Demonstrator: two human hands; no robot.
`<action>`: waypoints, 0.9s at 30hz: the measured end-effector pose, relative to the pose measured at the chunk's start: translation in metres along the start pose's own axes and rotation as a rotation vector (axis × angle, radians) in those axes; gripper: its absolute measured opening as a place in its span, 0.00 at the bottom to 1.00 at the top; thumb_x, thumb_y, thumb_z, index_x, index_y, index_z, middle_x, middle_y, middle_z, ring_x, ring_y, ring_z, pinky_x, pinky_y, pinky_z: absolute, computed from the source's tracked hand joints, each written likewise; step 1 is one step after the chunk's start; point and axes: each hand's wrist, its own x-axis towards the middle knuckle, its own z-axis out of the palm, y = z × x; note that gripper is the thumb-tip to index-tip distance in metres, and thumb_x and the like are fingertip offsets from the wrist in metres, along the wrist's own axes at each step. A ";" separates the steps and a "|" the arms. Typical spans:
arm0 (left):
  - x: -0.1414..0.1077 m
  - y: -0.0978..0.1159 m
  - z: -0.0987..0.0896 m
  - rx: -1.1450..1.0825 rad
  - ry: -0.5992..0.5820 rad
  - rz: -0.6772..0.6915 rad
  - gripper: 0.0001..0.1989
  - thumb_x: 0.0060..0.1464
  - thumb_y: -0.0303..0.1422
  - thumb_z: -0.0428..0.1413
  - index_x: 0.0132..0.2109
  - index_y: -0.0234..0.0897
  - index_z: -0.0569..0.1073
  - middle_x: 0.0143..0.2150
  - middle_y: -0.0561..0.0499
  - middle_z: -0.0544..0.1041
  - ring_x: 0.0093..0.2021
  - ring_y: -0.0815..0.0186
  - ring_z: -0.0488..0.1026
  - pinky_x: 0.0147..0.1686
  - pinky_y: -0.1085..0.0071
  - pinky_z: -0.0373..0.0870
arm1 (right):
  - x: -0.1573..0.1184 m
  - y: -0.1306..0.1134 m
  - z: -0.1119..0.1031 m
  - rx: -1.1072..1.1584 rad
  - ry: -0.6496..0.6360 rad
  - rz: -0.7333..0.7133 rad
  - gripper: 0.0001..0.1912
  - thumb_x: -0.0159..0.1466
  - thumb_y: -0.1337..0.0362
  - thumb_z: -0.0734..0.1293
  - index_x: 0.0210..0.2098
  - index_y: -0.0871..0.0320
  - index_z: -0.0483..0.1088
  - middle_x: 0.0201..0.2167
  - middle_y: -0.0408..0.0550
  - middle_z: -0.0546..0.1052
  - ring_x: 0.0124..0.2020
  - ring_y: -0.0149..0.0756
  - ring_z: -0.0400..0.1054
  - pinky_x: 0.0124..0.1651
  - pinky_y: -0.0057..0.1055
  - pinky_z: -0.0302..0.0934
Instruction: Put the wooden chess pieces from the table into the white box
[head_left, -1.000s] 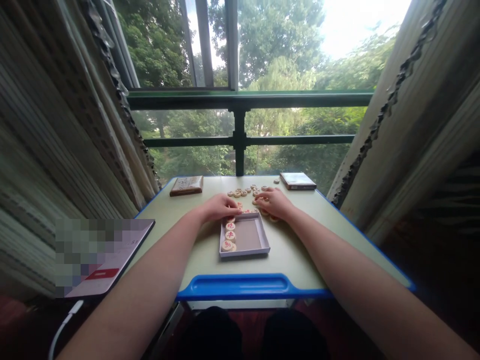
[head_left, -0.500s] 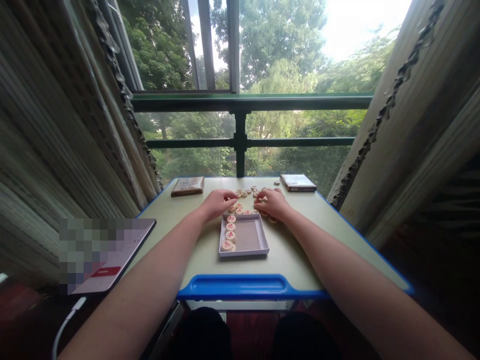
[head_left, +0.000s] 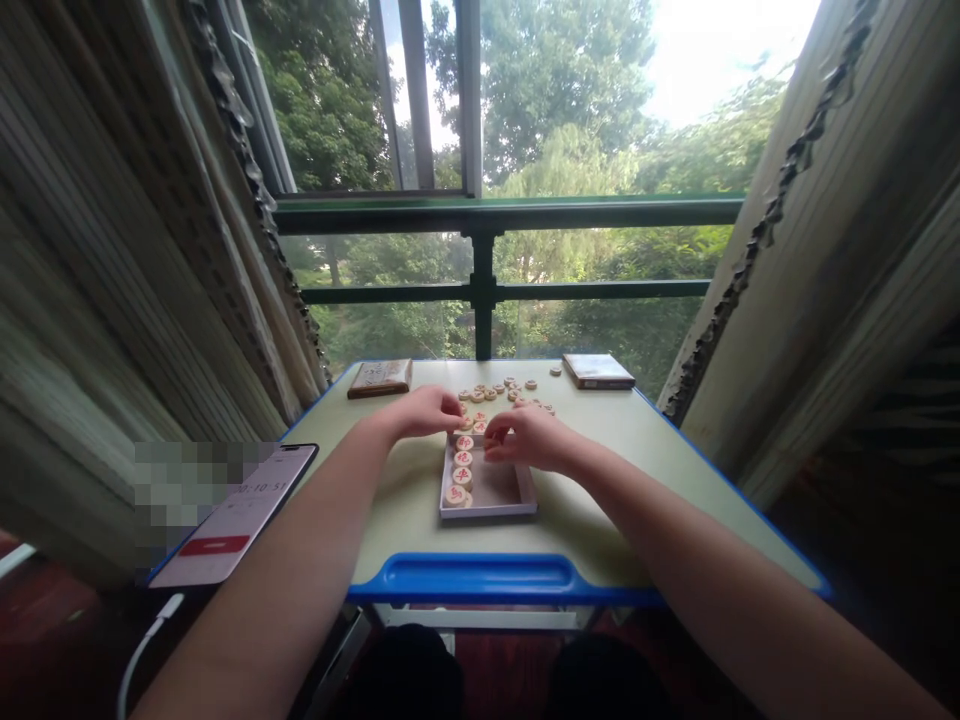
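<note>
The person's left hand [head_left: 424, 413] lies at the top left corner of a shallow rectangular tray of pale lilac cardboard [head_left: 487, 513]. Its fingers are curled downward, close to the pieces there, but I cannot tell if they grasp anything. The person's right hand [head_left: 525, 438] is over the top right part of the same tray, with the thumb and fingers drawn together like a pinch. The fingers hide the space between them, so I cannot tell if a piece is held.

Round wooden Chinese chess pieces with red characters [head_left: 463, 477] lie flat in a column along the left wall inside the tray, and about five can be seen. More round wooden pieces [head_left: 487, 394] lie in a loose group on the desk at 12 o'clock from the tray, just beyond its top edge.

The tray sits near the middle of a pale green desk [head_left: 600, 480] with a blue plastic edge [head_left: 480, 577]. At 11 o'clock from the tray, near the far edge, is a flat brown wooden box [head_left: 379, 378], and at 1 o'clock is a flat dark box with a pale top [head_left: 598, 371]. At 9 o'clock, beside the left edge of the desk, a black smartphone [head_left: 232, 515] shows digits and a red button, and part of its screen is blurred. A white charging cable [head_left: 142, 650] runs down from it. Beyond the desk is a window with a green metal frame [head_left: 480, 210], with green trees [head_left: 570, 100] outside, and beige striped curtains [head_left: 825, 300] hang at both sides.
</note>
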 end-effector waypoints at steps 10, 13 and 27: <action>-0.002 -0.019 -0.008 -0.074 -0.045 -0.002 0.15 0.42 0.38 0.57 0.36 0.33 0.78 0.34 0.48 0.78 0.34 0.65 0.71 0.35 0.74 0.64 | -0.007 -0.014 0.003 -0.134 -0.077 -0.043 0.10 0.52 0.60 0.68 0.34 0.53 0.76 0.27 0.44 0.77 0.33 0.36 0.63 0.33 0.28 0.52; -0.001 -0.018 -0.006 -0.075 -0.078 0.009 0.16 0.43 0.39 0.57 0.37 0.33 0.78 0.35 0.47 0.79 0.36 0.64 0.71 0.36 0.73 0.64 | -0.007 -0.008 -0.001 -0.110 -0.125 -0.048 0.16 0.49 0.66 0.67 0.38 0.49 0.75 0.30 0.42 0.77 0.34 0.36 0.63 0.31 0.27 0.52; -0.001 -0.009 -0.002 -0.062 -0.026 0.080 0.15 0.45 0.38 0.56 0.39 0.35 0.79 0.37 0.48 0.79 0.36 0.64 0.71 0.35 0.74 0.64 | 0.001 0.004 0.006 -0.208 -0.046 -0.031 0.13 0.53 0.53 0.68 0.27 0.56 0.75 0.27 0.49 0.75 0.34 0.39 0.63 0.28 0.28 0.51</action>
